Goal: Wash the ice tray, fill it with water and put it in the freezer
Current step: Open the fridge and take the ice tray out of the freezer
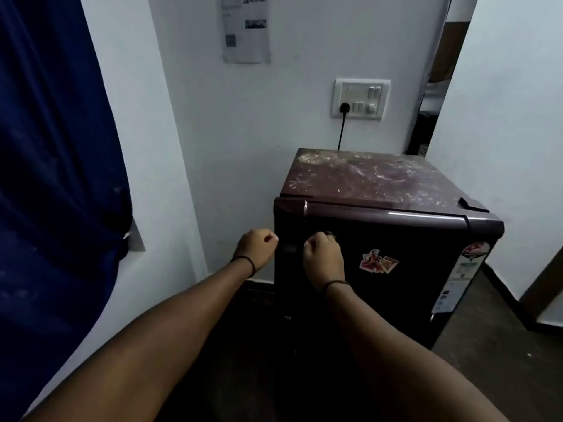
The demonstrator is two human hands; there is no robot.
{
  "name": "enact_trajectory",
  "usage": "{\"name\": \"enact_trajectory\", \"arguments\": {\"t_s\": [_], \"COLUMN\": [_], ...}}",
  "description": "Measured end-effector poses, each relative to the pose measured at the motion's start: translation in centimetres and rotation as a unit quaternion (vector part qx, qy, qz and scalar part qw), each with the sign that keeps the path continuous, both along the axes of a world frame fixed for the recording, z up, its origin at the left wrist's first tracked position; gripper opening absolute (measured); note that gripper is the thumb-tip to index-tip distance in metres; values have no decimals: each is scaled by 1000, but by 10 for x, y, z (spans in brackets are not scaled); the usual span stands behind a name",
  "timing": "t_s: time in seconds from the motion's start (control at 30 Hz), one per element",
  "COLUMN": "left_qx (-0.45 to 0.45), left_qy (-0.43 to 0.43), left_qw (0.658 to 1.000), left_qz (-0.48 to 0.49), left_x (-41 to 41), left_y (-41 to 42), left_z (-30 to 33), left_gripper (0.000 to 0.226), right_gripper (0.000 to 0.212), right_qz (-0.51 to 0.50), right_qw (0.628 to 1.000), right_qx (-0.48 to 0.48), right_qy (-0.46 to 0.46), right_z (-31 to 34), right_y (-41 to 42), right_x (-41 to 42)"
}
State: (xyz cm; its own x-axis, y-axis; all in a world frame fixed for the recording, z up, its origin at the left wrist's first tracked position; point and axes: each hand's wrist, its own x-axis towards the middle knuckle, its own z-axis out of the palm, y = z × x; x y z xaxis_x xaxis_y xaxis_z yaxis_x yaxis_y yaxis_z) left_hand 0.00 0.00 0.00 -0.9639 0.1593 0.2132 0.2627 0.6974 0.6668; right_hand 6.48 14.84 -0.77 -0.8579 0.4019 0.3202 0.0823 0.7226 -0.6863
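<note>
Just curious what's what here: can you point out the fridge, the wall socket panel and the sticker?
fridge [365, 178]: head view, its scuffed top.
wall socket panel [361, 99]: head view, panel middle.
sticker [378, 261]: head view, sticker middle, on fridge door.

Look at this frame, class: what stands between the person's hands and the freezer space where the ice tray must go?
The closed fridge door blocks the way. The right hand is at its front, fingers curled; the left hand is beside its edge. No ice tray is visible.

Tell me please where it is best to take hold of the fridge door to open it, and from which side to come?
Grip the fridge door at its left edge, near the top, where the right hand already is. The hinge cap sits at the top right corner, so the door probably swings open from the left. Come from the front-left and pull toward yourself. The handle itself is too dark to see.
</note>
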Motion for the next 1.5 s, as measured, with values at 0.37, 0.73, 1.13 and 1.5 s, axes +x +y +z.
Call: {"name": "enact_trajectory", "arguments": {"t_s": [0.37,0.73,1.13,1.5], "left_qx": [243,62,215,16], "left_qy": [-308,-139,85,316], "left_qw": [915,988,967,914], "left_qz": [-96,8,-107,-254], "left_x": [1,-29,-13,65], "left_y": [2,-14,-3,-14], "left_z": [-12,-38,-32,-8], "left_gripper": [59,44,48,56], "right_gripper": [30,58,52,39], "right_qz": [120,72,-115,-60], "right_qw": [935,915,992,975], "right_qx": [-316,-378,-45,191], "right_qy": [-111,-123,-31,94], "right_z": [-13,-38,-70,-77], "right_y": [-30,-32,-50,-13], "right_x": [-20,-39,26,139]}}
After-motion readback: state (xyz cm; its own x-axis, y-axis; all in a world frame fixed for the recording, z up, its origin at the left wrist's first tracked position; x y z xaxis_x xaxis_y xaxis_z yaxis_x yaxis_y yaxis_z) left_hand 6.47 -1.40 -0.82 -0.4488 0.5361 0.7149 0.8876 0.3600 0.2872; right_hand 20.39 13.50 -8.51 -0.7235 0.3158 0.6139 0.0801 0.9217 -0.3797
